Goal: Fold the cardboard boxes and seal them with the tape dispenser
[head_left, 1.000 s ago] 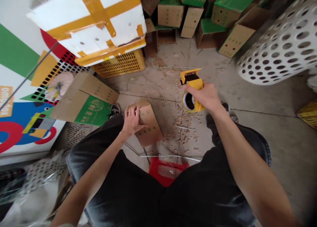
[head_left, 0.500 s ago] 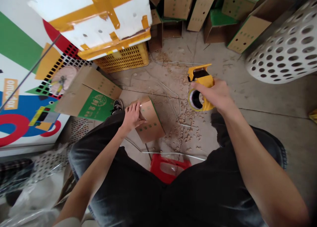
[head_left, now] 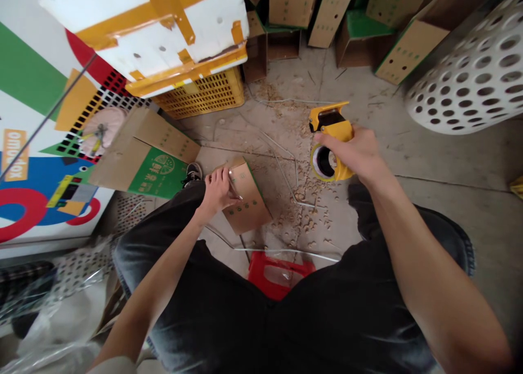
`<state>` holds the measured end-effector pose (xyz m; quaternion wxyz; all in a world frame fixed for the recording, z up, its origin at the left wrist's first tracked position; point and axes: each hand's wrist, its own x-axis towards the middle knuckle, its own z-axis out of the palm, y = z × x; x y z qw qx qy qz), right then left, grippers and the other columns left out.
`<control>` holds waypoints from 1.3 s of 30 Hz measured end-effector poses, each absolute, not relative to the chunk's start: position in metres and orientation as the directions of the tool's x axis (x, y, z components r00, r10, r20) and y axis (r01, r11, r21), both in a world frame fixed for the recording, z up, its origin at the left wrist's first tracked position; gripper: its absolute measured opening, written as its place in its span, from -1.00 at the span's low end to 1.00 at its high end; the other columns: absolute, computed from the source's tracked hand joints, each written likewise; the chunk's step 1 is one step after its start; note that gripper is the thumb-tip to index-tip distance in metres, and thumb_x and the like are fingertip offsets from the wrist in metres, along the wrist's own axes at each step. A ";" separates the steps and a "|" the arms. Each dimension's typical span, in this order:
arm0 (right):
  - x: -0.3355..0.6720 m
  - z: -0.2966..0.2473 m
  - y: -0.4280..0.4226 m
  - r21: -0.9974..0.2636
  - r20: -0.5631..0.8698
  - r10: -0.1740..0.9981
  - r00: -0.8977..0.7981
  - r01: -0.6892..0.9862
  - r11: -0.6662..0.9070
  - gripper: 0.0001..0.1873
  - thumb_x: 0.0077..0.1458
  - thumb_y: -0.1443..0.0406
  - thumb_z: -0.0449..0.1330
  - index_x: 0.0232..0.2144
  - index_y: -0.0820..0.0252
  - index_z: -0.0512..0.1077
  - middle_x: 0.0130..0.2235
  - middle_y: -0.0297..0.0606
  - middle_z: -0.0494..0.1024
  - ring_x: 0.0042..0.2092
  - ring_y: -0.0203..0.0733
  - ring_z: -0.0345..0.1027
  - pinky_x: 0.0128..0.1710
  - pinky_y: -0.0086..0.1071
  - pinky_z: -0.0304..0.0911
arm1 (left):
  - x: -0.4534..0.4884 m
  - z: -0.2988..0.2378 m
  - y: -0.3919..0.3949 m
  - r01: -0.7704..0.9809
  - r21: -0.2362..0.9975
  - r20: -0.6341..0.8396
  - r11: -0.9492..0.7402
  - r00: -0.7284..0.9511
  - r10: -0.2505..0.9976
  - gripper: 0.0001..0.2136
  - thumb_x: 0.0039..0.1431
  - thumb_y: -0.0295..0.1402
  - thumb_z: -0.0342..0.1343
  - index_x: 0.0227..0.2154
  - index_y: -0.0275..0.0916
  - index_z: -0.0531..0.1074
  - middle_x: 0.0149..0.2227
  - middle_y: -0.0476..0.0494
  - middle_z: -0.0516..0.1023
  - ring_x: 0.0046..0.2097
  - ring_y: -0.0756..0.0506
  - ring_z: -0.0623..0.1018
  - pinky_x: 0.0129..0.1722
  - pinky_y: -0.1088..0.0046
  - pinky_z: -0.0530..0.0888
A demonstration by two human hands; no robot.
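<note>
A small brown cardboard box [head_left: 248, 201] with green edging lies on the concrete floor between my knees. My left hand [head_left: 216, 190] rests on its near-left side, fingers curled over the top edge and gripping it. My right hand [head_left: 354, 154] is closed round a yellow tape dispenser [head_left: 330, 145] held in the air to the right of the box, its roll facing me. The dispenser and the box are apart.
Flattened green-and-brown cartons [head_left: 144, 159] lie at the left. A yellow crate [head_left: 204, 95] under a white taped box [head_left: 151, 34] stands behind. More cartons [head_left: 351, 20] pile at the back, a white perforated basket [head_left: 469, 80] at right, a red stool [head_left: 278, 273] below me.
The view has tilted a little. My right hand with the dispenser has drifted slightly right and up; my left hand has shifted its fingers on the box edge.
</note>
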<state>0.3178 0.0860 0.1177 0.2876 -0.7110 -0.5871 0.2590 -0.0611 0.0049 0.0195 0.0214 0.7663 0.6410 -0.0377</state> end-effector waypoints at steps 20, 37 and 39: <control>0.310 0.132 0.081 -0.710 -0.095 0.973 0.209 0.672 -0.214 -0.48 -0.03 -0.09 0.30 -0.16 0.14 0.52 -0.24 -0.11 0.56 -0.12 0.09 0.47 -0.22 -0.11 0.40 | -0.051 0.017 0.006 0.989 -0.040 -0.044 -0.144 0.142 0.989 0.11 -0.12 0.08 0.40 0.34 -0.43 -0.03 0.27 -0.63 0.24 0.26 -0.51 0.29 0.27 -0.10 0.17; 0.306 0.143 0.076 -0.688 -0.126 0.968 0.218 0.683 -0.244 -0.48 -0.08 -0.10 0.34 -0.23 0.16 0.54 -0.29 -0.12 0.57 -0.17 0.11 0.49 -0.18 -0.02 0.41 | -0.061 0.021 0.017 0.984 -0.044 -0.122 -0.170 0.164 0.979 -0.05 -0.06 -0.01 0.42 0.26 -0.34 0.07 0.17 -0.52 0.35 0.19 -0.47 0.40 0.14 0.01 0.36; 0.306 0.143 0.076 -0.682 -0.129 0.968 0.216 0.690 -0.244 -0.49 -0.07 -0.10 0.33 -0.23 0.15 0.54 -0.29 -0.13 0.56 -0.16 0.12 0.49 -0.17 0.00 0.40 | -0.058 0.021 0.015 0.985 -0.061 -0.104 -0.163 0.156 0.982 0.01 -0.10 0.00 0.44 0.28 -0.36 0.03 0.20 -0.55 0.32 0.21 -0.47 0.38 0.17 -0.02 0.33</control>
